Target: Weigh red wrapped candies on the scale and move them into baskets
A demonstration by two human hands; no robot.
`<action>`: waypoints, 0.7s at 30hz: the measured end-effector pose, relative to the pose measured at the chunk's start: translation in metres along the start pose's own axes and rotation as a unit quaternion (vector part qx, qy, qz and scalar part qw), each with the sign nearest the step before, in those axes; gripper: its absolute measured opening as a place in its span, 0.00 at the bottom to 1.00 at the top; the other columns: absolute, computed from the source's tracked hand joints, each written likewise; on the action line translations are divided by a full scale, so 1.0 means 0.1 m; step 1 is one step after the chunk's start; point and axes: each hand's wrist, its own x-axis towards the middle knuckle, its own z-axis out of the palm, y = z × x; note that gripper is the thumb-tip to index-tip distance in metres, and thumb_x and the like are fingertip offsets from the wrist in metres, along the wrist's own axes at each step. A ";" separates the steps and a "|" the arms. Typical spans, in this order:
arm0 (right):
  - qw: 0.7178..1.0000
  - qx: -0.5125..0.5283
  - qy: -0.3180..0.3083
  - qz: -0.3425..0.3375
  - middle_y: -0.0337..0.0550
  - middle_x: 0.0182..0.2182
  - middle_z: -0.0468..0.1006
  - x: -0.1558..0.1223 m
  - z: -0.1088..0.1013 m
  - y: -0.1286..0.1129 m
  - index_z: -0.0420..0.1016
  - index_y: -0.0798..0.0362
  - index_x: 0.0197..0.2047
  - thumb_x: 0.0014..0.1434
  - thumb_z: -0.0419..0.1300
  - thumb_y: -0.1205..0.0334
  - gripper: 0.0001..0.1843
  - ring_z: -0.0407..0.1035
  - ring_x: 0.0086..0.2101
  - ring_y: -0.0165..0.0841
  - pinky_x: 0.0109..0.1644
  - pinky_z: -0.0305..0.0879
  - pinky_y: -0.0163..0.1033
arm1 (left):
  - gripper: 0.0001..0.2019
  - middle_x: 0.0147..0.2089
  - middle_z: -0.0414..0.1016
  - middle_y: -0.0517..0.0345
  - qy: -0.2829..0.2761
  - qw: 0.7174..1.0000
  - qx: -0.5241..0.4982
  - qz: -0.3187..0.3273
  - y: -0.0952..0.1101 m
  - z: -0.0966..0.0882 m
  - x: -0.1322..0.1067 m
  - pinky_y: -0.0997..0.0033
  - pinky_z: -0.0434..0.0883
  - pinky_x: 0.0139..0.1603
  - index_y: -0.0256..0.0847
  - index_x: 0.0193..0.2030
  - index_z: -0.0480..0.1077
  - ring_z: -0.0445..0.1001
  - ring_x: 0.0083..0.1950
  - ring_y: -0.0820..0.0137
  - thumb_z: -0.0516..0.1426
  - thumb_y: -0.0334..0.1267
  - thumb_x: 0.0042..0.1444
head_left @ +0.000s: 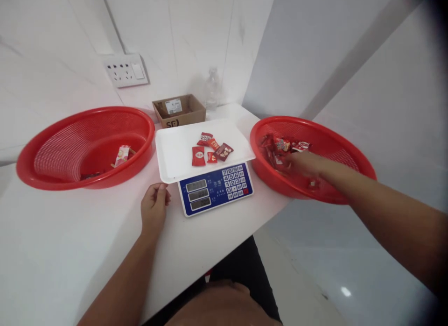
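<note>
My right hand (303, 163) reaches into the right red basket (336, 144), among red-wrapped snack packets (271, 148). Motion smears its fingers, so whether it grips any packet cannot be made out. On the table, my left hand (154, 202) rests with curled fingers and nothing visible in them, close to the tray's front left corner. A digital weighing scale (217, 188) with a blue keypad panel stands between my hands. Its white tray (175, 151) bears several small red and dark red packets (198, 156).
At the left, another red basket (87, 118) contains a pink-and-white packet (122, 155) and a few darker ones. An open cardboard box (191, 116) and a clear bottle (212, 90) stand behind the scale. A socket panel (126, 70) is on the wall. The table edge runs along my front.
</note>
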 end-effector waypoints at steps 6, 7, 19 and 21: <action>0.990 -0.112 0.084 0.018 0.40 0.28 0.74 0.03 -0.39 -0.64 0.72 0.50 0.30 0.52 0.57 0.69 0.05 0.68 0.31 0.37 0.39 0.63 0.45 | 0.10 0.23 0.66 0.64 0.002 1.000 -0.009 0.006 0.03 0.02 -0.01 0.78 0.63 0.25 0.40 0.34 0.67 0.64 0.24 0.77 0.52 0.44 0.56; 0.992 -0.080 0.101 -0.009 0.40 0.28 0.74 0.04 -0.40 -0.78 0.72 0.51 0.31 0.53 0.57 0.69 0.05 0.68 0.30 0.34 0.39 0.63 0.43 | 0.09 0.23 0.66 0.64 0.003 1.000 -0.009 0.007 0.04 0.02 -0.01 0.78 0.63 0.25 0.40 0.34 0.67 0.64 0.24 0.77 0.52 0.43 0.56; 0.970 0.075 0.100 -0.208 0.43 0.45 0.75 0.22 0.23 -1.65 0.72 0.53 0.47 0.54 0.56 0.68 0.16 0.69 0.44 0.35 0.50 0.65 0.44 | 0.09 0.23 0.65 0.64 0.001 1.000 0.000 0.013 0.04 0.02 -0.01 0.77 0.63 0.25 0.40 0.34 0.67 0.63 0.24 0.77 0.52 0.43 0.57; 0.970 0.046 0.103 -0.215 0.44 0.47 0.74 0.15 0.25 -1.60 0.71 0.53 0.48 0.55 0.55 0.67 0.17 0.68 0.46 0.36 0.51 0.65 0.45 | 0.09 0.23 0.66 0.64 0.000 1.000 0.000 0.011 0.05 0.02 -0.01 0.77 0.63 0.25 0.40 0.34 0.67 0.63 0.24 0.76 0.52 0.43 0.57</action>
